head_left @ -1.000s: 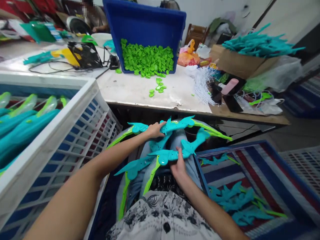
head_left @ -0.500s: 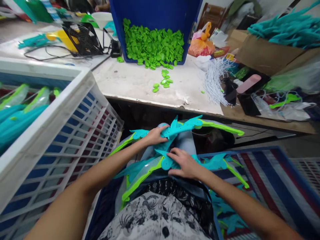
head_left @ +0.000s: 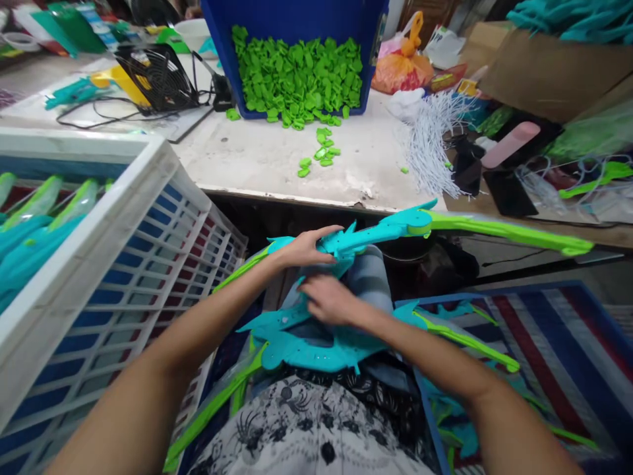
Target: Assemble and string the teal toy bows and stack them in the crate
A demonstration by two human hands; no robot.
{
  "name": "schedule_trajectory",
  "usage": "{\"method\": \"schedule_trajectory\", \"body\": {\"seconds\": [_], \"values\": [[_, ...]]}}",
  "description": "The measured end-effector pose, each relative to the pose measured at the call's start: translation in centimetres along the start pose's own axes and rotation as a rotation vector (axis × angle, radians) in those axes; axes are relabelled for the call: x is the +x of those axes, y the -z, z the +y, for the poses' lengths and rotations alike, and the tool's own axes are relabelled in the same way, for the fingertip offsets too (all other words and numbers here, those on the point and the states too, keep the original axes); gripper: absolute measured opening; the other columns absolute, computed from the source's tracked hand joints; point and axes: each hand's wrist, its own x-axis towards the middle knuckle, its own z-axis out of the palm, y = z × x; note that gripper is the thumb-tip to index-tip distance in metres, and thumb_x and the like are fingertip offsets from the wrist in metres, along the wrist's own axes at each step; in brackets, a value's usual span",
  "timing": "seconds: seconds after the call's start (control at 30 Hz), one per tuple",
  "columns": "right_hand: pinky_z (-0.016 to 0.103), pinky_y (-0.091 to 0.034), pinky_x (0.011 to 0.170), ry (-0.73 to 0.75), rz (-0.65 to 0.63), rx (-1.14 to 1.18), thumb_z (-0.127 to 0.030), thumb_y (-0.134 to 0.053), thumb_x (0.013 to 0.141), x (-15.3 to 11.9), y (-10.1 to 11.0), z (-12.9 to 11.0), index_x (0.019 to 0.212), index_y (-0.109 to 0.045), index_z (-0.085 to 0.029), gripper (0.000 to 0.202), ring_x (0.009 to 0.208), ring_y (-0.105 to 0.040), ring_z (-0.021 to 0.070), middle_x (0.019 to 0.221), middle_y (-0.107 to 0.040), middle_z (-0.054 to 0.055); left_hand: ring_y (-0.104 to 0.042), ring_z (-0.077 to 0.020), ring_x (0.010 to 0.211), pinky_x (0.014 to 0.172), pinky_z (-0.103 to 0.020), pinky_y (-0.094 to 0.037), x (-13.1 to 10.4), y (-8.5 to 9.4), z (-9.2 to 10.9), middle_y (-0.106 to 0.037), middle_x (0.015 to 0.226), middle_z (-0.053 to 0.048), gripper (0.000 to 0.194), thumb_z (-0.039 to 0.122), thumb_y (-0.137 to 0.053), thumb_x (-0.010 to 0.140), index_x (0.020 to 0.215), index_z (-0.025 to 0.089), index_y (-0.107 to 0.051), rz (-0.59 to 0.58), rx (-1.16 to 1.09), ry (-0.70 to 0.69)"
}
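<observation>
A turquoise toy bow (head_left: 386,227) with lime-green limbs lies across my knees, tilted up at its right end. My left hand (head_left: 304,247) is closed round its turquoise middle. Nearer my lap rests a second toy bow (head_left: 316,355) of the same colours, with another turquoise piece (head_left: 277,320) beside it. My right hand (head_left: 329,300) is between the two bows, its fingers curled in by the turquoise parts. What those fingertips hold, if anything, is hidden.
A white crate (head_left: 163,171) of similar bows stands at my left. On the table (head_left: 257,161) sits a blue bin (head_left: 297,20) of small green pieces. White ties (head_left: 435,145) lie to its right, near a cardboard box (head_left: 534,72). More turquoise pieces lie low at my right.
The upper bow has swung up and right at its right end, still in my left hand. My right hand has moved left and forward, its fingers now curled. The lower bow has shifted left and nearer me.
</observation>
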Motion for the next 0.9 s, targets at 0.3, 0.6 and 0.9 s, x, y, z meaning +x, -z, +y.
{"method": "schedule_trajectory", "body": {"seconds": [0.3,0.6,0.9], "values": [[0.044,-0.035,0.092,0.207,-0.067,-0.321,-0.027,-0.064,0.075,-1.6,2.6,7.4,0.135,-0.044,-0.024,0.063,0.096,-0.050,0.0249,0.101,-0.059,0.009,-0.057,-0.0219,0.103,0.090,-0.029,-0.044,-2.8,-0.1,0.7,-0.056,0.126,-0.004,0.072,0.033,-0.065,0.073,0.139,0.020,-0.039,0.248,-0.048,0.083],[0.035,-0.039,0.073,-0.048,-0.111,-0.259,-0.034,-0.052,0.089,-8.6,1.5,4.6,0.132,-0.048,-0.035,0.043,0.087,-0.051,0.0233,0.096,-0.057,0.010,-0.056,-0.0295,0.100,0.087,-0.037,-0.043,0.8,-2.6,-1.2,-0.054,0.114,-0.009,0.078,0.037,-0.068,0.074,0.142,0.034,-0.030,0.051,0.556,0.159],[0.036,-0.040,0.084,-0.262,0.502,-0.215,-0.031,-0.044,0.090,4.2,14.8,10.0,0.096,-0.068,-0.018,0.028,0.092,-0.052,0.0240,0.092,-0.062,0.010,-0.049,-0.0325,0.104,0.087,-0.044,-0.038,2.2,-8.0,-4.6,-0.050,0.111,-0.014,0.074,0.031,-0.062,0.079,0.144,0.032,-0.026,-0.012,0.679,0.124]]}}
